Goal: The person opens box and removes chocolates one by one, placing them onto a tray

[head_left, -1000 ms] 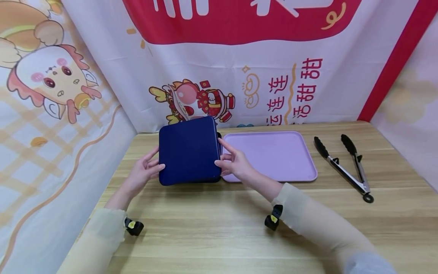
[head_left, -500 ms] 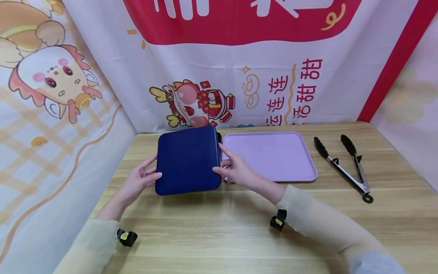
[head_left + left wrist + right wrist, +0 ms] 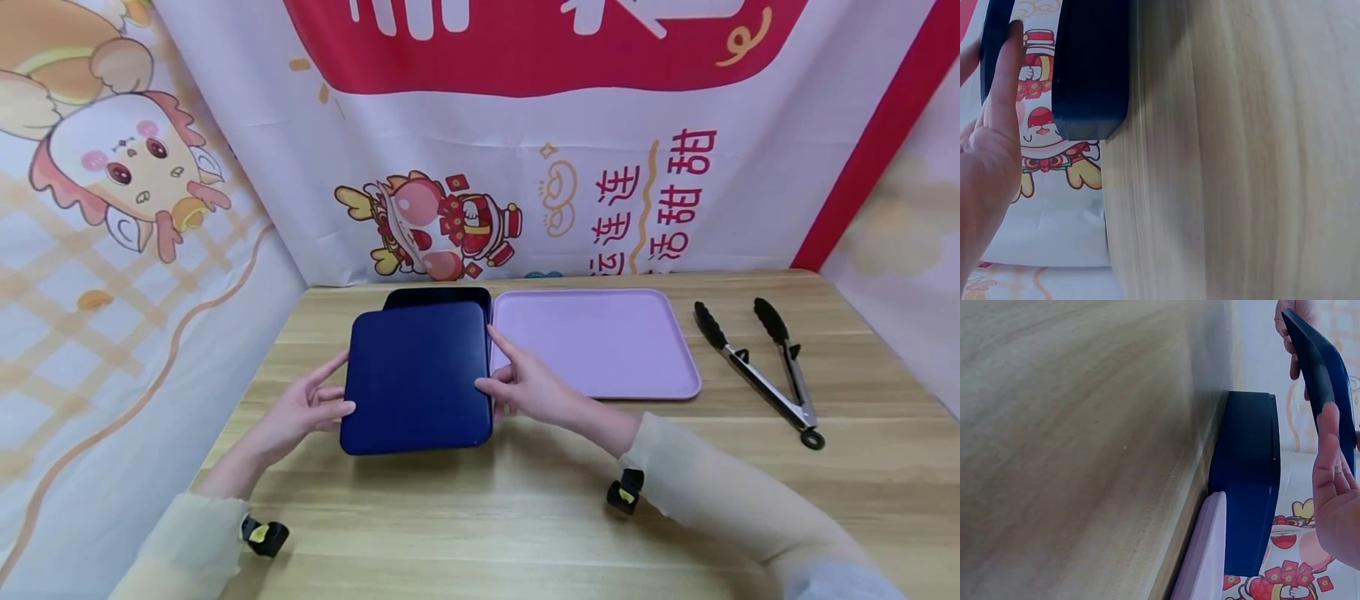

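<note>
A square navy lid (image 3: 420, 379) is held between both hands in the head view. My left hand (image 3: 300, 412) grips its left edge, thumb at the top face. The right hand (image 3: 528, 383) pinches the opposite edge, index finger stretched along the side. Behind and partly under the lid stands a navy box (image 3: 442, 294), its dark back portion showing. From the right wrist view, the lid (image 3: 1322, 369) is tilted and apart from the box (image 3: 1244, 475), which rests on the table. A gap between them also shows in the left wrist view, beside the box wall (image 3: 1091, 69).
A light purple tray (image 3: 592, 342) lies right beside the box. Farther right, black-tipped metal tongs (image 3: 765, 375) lie spread on the wooden table (image 3: 525, 533). A printed cloth (image 3: 465, 125) hangs along the back, and another printed cloth (image 3: 150, 317) covers the left side.
Both hands have drawn the lid toward the body and off the box, so the box's dark back portion now shows. The tray and tongs stay where they were; the head view has shifted slightly.
</note>
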The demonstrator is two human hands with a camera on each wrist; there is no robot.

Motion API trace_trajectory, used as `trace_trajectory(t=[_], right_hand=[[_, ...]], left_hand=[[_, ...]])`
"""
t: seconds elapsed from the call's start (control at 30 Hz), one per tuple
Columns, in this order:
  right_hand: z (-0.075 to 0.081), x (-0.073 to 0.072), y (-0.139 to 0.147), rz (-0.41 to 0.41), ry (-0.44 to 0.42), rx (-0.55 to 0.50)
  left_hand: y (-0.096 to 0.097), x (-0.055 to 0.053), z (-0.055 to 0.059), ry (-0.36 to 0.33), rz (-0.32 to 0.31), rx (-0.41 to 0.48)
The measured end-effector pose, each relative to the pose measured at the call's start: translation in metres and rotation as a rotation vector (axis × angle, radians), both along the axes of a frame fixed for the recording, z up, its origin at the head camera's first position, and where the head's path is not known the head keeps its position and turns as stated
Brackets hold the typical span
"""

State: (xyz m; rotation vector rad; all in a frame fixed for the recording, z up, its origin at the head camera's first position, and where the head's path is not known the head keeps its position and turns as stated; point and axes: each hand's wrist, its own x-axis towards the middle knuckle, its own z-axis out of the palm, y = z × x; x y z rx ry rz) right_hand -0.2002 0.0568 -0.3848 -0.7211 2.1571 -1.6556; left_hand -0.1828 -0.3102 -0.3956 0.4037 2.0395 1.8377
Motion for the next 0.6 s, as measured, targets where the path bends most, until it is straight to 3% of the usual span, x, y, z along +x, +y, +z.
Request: trace_trajectory(t=[0.27,0.6], right_hand=[[-0.009,0.016,0.000,0.043,0.001,0.083],[-0.024,0.035,0.001,0.048,0.009,0.078]], left_hand=[[-0.007,0.012,0.001,-0.023,-0.058,-0.165],[-0.003,0.027,-0.005,-0.029,-0.059,-0.240]])
